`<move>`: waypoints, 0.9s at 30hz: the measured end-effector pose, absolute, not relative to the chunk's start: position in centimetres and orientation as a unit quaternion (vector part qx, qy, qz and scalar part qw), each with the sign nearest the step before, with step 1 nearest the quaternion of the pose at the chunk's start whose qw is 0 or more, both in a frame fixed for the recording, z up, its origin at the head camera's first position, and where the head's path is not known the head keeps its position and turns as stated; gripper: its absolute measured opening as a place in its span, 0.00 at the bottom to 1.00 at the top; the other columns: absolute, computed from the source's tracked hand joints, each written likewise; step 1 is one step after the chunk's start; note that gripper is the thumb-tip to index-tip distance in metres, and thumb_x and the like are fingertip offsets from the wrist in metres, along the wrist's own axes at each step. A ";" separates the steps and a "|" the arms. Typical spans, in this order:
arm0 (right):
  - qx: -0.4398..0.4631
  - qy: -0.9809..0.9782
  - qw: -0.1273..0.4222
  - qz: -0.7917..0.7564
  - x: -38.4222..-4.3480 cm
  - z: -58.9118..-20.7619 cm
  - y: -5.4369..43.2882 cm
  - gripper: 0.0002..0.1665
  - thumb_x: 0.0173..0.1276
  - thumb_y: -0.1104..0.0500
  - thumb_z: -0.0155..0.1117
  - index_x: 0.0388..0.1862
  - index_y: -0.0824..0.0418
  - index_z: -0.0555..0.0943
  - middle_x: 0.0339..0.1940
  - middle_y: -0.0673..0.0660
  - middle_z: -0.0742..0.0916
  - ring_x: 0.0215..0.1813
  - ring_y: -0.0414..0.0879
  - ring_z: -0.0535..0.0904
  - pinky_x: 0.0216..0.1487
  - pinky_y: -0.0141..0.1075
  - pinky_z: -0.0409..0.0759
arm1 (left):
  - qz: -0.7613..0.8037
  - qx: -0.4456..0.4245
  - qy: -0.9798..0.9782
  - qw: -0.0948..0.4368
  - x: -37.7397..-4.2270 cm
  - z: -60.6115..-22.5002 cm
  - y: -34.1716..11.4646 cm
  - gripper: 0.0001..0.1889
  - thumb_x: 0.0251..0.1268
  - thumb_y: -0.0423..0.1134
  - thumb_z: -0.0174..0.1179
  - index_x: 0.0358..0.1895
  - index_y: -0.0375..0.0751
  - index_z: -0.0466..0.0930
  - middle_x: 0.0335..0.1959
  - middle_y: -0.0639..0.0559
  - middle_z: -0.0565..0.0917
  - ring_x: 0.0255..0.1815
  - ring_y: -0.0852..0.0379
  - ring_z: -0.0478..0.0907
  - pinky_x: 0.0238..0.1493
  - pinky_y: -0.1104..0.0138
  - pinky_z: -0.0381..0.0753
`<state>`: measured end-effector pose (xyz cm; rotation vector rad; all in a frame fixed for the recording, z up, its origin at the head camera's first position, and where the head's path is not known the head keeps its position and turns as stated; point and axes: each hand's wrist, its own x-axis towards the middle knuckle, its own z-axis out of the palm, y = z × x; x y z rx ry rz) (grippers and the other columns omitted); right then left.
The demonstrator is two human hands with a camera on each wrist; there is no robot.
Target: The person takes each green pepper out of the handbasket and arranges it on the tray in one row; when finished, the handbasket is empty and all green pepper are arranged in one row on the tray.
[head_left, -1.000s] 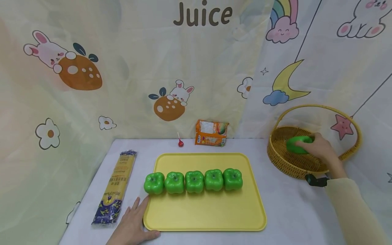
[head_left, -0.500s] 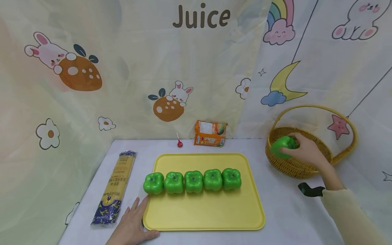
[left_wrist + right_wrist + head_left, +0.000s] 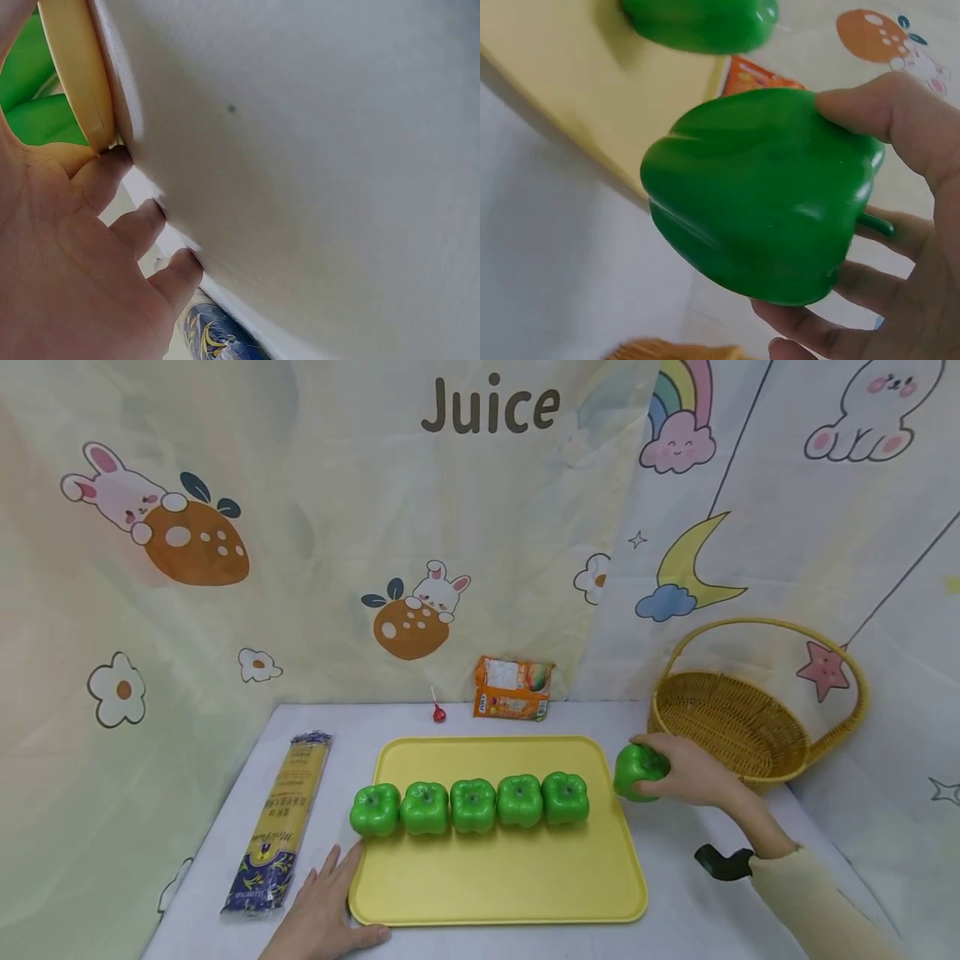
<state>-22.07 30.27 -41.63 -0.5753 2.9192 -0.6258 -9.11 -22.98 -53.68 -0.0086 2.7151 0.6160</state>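
Note:
My right hand [image 3: 693, 768] holds a green bell pepper [image 3: 639, 772] beside the right edge of the yellow tray [image 3: 495, 885]. In the right wrist view the thumb and fingers grip this bell pepper [image 3: 757, 195] around its stem end. A row of several more green bell peppers [image 3: 473, 805] stands across the tray. My left hand [image 3: 318, 906] rests at the tray's left edge, fingers spread. The left wrist view shows the left hand [image 3: 82, 247] against the tray rim [image 3: 82, 75], fingertips on the white tabletop.
A wicker basket [image 3: 731, 718] with a tall handle stands at the back right. To the left lies a spaghetti packet [image 3: 277, 827]. Behind the tray are a red lollipop [image 3: 438, 713] and an orange snack packet [image 3: 513, 687], near the printed cloth backdrop.
My right hand has lifted the bell pepper out of the basket and carried it left and nearer, to the tray's right edge. The left hand stays in place.

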 end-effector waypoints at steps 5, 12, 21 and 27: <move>-0.215 0.951 0.068 -0.212 -21.9 -42.9 28.9 0.44 0.55 0.46 0.78 0.66 0.66 0.76 0.52 0.58 0.85 0.46 0.44 0.76 0.42 0.35 0.76 | 0.219 -0.008 0.959 0.182 -9.2 -53.8 -23.0 0.75 0.27 0.80 0.70 0.82 0.44 0.48 0.81 0.39 0.58 0.81 0.27 0.46 0.77 0.29 0.45; -0.233 0.947 0.066 -0.213 -21.7 -44.4 27.6 0.42 0.54 0.46 0.78 0.65 0.62 0.77 0.55 0.60 0.85 0.47 0.45 0.75 0.42 0.33 0.74 | 0.221 -0.004 0.959 0.179 -9.1 -53.9 -22.9 0.75 0.27 0.80 0.70 0.82 0.44 0.48 0.81 0.39 0.58 0.81 0.27 0.46 0.77 0.29 0.45; -0.232 0.949 0.071 -0.199 -21.5 -45.8 27.0 0.42 0.52 0.47 0.78 0.66 0.60 0.78 0.60 0.58 0.84 0.52 0.48 0.75 0.47 0.38 0.76 | 0.224 -0.002 0.959 0.175 -9.1 -53.9 -22.9 0.75 0.27 0.80 0.70 0.82 0.44 0.48 0.81 0.40 0.59 0.82 0.28 0.46 0.77 0.28 0.46; -0.230 0.948 0.079 -0.205 -21.5 -45.8 26.9 0.43 0.53 0.48 0.77 0.67 0.60 0.77 0.62 0.59 0.83 0.53 0.48 0.74 0.48 0.39 0.76 | 0.224 -0.003 0.959 0.174 -9.1 -53.8 -23.0 0.75 0.27 0.80 0.70 0.81 0.43 0.48 0.81 0.39 0.58 0.82 0.28 0.46 0.77 0.29 0.45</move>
